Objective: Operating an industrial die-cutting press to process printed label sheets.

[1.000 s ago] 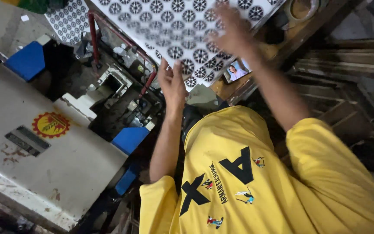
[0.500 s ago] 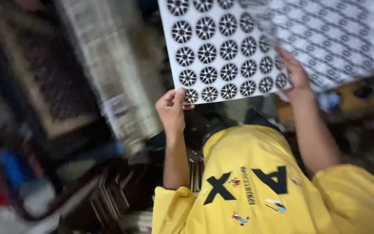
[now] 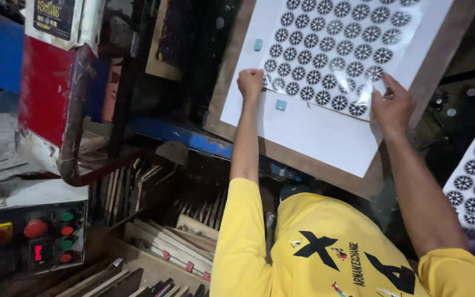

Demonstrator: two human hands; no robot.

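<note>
Head view: both hands, left hand [image 3: 250, 82] and right hand [image 3: 392, 105], on patterned sheet [image 3: 333, 52].

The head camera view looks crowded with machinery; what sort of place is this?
Probably a small printing or die-cutting workshop: a sheet of round patterns lies on a board, beside a red machine and a push-button control panel.

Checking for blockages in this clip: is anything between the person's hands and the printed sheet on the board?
Nothing visible. The left hand and right hand both already rest on the printed sheet, at its lower edge. Two small blue blocks sit beside it, clear of either hand.
</note>
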